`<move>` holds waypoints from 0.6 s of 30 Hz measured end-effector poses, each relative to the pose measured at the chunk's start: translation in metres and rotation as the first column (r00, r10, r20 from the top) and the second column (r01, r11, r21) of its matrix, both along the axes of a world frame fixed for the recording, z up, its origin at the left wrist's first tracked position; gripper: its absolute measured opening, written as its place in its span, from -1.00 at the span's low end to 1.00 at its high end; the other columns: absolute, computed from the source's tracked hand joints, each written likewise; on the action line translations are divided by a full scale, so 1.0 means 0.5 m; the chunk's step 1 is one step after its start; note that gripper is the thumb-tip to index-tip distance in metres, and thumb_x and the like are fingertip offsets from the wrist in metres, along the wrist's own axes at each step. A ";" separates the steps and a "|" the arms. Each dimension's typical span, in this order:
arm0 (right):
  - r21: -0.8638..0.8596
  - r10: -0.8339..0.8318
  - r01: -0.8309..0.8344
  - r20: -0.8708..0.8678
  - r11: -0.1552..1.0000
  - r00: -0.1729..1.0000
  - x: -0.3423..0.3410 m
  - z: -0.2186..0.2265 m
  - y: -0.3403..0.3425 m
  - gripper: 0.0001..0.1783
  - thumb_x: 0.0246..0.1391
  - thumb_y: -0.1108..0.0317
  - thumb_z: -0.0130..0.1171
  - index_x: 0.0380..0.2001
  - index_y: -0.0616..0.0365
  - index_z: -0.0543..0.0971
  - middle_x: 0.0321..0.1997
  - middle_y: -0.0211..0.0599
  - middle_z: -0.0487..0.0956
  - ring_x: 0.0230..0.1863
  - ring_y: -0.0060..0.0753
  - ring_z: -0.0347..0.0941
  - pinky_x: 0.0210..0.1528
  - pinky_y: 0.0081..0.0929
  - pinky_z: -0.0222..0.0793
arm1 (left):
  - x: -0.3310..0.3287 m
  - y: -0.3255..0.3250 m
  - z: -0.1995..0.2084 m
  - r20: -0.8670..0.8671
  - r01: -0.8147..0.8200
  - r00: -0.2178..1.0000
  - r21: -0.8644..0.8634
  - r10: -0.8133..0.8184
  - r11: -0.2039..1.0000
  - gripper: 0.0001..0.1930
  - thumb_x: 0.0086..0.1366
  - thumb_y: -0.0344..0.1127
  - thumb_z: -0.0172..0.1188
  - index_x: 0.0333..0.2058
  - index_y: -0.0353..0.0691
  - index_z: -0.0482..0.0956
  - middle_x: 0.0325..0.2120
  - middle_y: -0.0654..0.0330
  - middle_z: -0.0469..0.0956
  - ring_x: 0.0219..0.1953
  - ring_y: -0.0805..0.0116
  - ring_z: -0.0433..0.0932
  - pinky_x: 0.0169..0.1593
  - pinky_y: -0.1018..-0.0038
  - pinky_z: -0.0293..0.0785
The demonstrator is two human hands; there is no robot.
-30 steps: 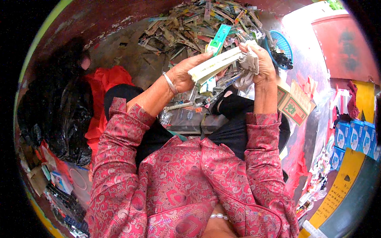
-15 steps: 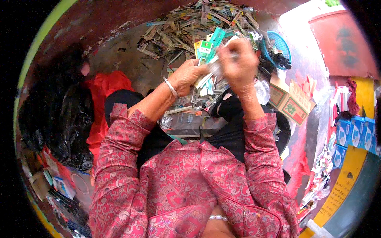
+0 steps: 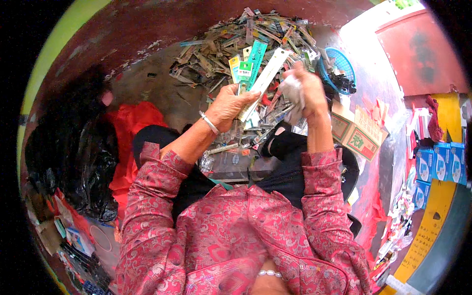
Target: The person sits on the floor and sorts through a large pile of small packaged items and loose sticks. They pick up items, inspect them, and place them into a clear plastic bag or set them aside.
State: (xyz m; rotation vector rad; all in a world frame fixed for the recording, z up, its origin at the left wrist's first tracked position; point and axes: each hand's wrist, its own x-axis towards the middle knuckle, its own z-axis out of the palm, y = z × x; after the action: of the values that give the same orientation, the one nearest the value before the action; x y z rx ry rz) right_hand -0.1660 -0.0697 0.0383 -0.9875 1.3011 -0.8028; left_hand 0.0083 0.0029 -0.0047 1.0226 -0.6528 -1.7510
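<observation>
Both full: left hand (image 3: 227,106) pinches white strip (image 3: 267,80) and green strip (image 3: 257,58) near lower ends, fanned, likely so faces show; right hand (image 3: 312,92), blurred, clutches rag (image 3: 292,93) just beside. Pile (image 3: 209,53) beyond, blue basket (image 3: 339,59) at its right.

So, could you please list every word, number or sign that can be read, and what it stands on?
I won't copy wording, only say where print shows:
Cardboard box: large characters on a green panel.
Green-and-white card in the left hand: too small to read.
Blue boxes: markings too small to read.
Yellow strip at right: dark characters, too small to read.
</observation>
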 end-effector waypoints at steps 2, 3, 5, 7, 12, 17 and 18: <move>-0.182 0.282 -0.324 -0.222 0.929 0.933 0.029 -0.026 0.028 -0.77 -0.05 0.28 0.06 -0.44 0.26 0.49 -0.54 -0.38 0.48 -0.55 -0.58 0.38 -0.47 -0.65 0.30 | -0.011 0.004 0.006 -0.045 -0.018 0.999 -0.025 0.017 1.000 -0.76 0.07 -0.25 0.15 -0.34 -0.27 0.43 -0.55 0.29 0.46 -0.61 0.57 0.42 -0.56 0.60 0.38; -0.381 0.200 -0.253 -0.174 0.889 0.964 0.043 -0.039 0.038 -0.77 -0.13 0.31 0.12 -0.46 0.28 0.51 -0.54 -0.36 0.50 -0.53 -0.59 0.37 -0.44 -0.67 0.29 | -0.011 0.004 0.008 -0.036 0.016 0.999 -0.030 -0.018 0.999 -0.75 0.09 -0.24 0.13 -0.32 -0.28 0.43 -0.53 0.28 0.47 -0.59 0.56 0.43 -0.53 0.61 0.38; -0.261 0.192 -0.196 -0.042 0.945 0.980 0.037 -0.030 0.031 -0.80 -0.16 0.36 0.13 -0.46 0.28 0.51 -0.53 -0.36 0.50 -0.53 -0.58 0.38 -0.44 -0.65 0.30 | -0.002 0.004 0.011 -0.015 0.082 0.997 -0.030 -0.082 0.996 -0.73 0.12 -0.23 0.08 -0.29 -0.31 0.43 -0.50 0.26 0.49 -0.55 0.54 0.44 -0.47 0.62 0.40; -0.105 0.135 -0.118 0.167 0.987 0.977 0.016 -0.022 0.014 -0.85 -0.19 0.44 0.12 -0.46 0.26 0.50 -0.52 -0.34 0.50 -0.52 -0.58 0.40 -0.44 -0.64 0.32 | 0.001 0.002 -0.006 -0.064 0.100 0.993 -0.012 -0.100 0.995 -0.68 0.17 -0.15 0.01 -0.23 -0.30 0.43 -0.46 0.24 0.49 -0.50 0.54 0.44 -0.43 0.62 0.40; -0.108 0.168 -0.142 0.292 0.984 0.942 -0.026 -0.007 -0.008 -0.90 -0.15 0.46 0.12 -0.48 0.24 0.50 -0.52 -0.38 0.50 -0.56 -0.60 0.41 -0.51 -0.68 0.31 | 0.016 -0.005 -0.001 -0.259 0.122 0.958 -0.027 -0.125 0.992 -0.65 0.17 -0.12 -0.01 -0.22 -0.29 0.40 -0.39 0.18 0.48 -0.40 0.48 0.48 -0.33 0.55 0.45; -0.035 0.304 -0.302 0.089 0.953 0.949 -0.041 -0.006 -0.019 -0.89 -0.12 0.44 0.08 -0.46 0.23 0.47 -0.49 -0.40 0.50 -0.53 -0.65 0.40 -0.47 -0.72 0.32 | 0.019 -0.006 0.007 -0.300 0.255 0.914 -0.097 -0.272 0.962 -0.75 0.16 -0.15 0.00 -0.33 -0.23 0.44 -0.24 0.11 0.44 -0.28 0.38 0.47 -0.27 0.48 0.46; -0.025 0.327 -0.326 0.053 0.945 0.944 -0.041 -0.007 -0.017 -0.90 -0.12 0.44 0.08 -0.48 0.23 0.47 -0.50 -0.40 0.50 -0.53 -0.64 0.40 -0.47 -0.71 0.32 | 0.016 -0.003 0.006 -0.316 0.244 0.913 -0.085 -0.258 0.966 -0.74 0.16 -0.16 0.00 -0.33 -0.25 0.44 -0.26 0.13 0.45 -0.29 0.40 0.47 -0.25 0.48 0.45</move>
State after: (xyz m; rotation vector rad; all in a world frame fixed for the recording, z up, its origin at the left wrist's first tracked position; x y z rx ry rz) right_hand -0.1863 -0.0783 0.0349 -1.1488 1.0469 -0.5809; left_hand 0.0164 0.0012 -0.0017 0.6158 -0.6273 -2.0632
